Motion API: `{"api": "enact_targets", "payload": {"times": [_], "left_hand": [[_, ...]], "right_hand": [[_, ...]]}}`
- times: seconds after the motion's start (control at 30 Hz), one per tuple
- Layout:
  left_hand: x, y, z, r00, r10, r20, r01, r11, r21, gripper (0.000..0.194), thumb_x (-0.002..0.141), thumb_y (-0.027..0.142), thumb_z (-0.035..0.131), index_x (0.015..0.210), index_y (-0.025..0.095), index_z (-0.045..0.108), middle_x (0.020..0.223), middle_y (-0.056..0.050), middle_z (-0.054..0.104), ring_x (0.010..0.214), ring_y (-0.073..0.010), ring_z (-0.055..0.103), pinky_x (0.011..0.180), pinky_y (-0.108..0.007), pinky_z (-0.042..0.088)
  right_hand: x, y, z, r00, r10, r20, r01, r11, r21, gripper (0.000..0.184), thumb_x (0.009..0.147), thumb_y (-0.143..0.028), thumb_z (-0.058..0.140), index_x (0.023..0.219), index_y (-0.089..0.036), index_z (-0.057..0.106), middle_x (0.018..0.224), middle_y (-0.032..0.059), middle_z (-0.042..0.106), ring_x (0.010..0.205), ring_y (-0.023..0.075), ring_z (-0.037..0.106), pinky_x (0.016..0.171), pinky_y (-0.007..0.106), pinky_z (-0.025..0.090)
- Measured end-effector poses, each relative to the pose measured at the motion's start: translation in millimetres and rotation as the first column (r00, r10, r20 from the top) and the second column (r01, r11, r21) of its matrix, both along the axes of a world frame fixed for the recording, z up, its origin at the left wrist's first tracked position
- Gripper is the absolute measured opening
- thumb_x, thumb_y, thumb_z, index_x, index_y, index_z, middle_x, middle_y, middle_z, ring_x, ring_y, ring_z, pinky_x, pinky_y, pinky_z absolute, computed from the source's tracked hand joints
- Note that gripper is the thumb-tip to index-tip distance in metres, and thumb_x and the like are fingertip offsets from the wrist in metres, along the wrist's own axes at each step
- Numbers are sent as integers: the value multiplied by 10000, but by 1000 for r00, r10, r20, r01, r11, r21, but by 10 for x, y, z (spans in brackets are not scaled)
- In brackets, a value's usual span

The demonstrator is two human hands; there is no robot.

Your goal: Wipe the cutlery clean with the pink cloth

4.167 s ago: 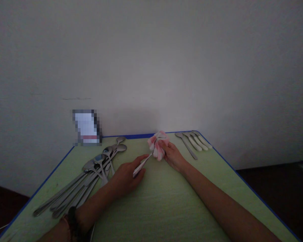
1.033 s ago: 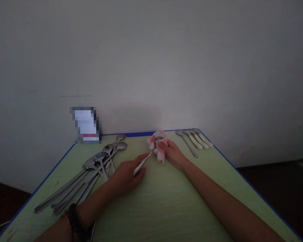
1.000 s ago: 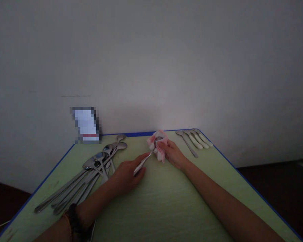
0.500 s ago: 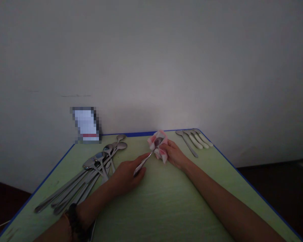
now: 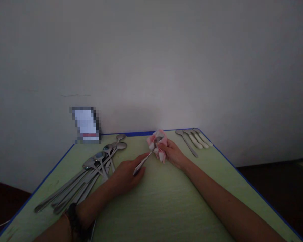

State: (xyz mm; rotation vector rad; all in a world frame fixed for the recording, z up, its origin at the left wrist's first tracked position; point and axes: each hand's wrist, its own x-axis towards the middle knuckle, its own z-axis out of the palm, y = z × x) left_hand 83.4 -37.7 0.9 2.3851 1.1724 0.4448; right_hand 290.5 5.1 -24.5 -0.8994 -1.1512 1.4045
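Head view, mid-frame: left hand (image 5: 127, 174) grips a spoon (image 5: 141, 164); right hand (image 5: 174, 154) clutches a cloth (image 5: 162, 156), covering more of its bowl than a moment ago; wiping seems under way.

Dim light; a grey, faintly scuffed wall (image 5: 151, 60) spans ten to two o'clock, a green, blue-edged table (image 5: 166, 208) at six, dark floor (image 5: 280, 188) at four and eight.

Indoor room, probably domestic; exact kind not determinable. Evidence: blue-edged table (image 5: 171, 201) against plain, scuffed wall (image 5: 166, 67); everyday cutlery (image 5: 121, 145) on tabletop; dark floor (image 5: 272, 188) alongside.
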Motion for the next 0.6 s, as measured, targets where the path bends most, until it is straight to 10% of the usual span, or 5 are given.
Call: {"api": "enact_targets", "payload": {"times": [0.6], "left_hand": [[6, -5, 15, 1000, 7, 14, -6, 999, -36, 520, 841, 270, 409, 1356, 212, 364, 703, -8, 635, 581, -152, 566, 568, -219, 378]], "right_hand": [[-8, -21, 53, 1000, 20, 6, -20, 1000, -20, 271, 692, -346, 663, 872, -153, 600, 622, -6, 609, 502, 102, 499, 478, 226, 379]]}}
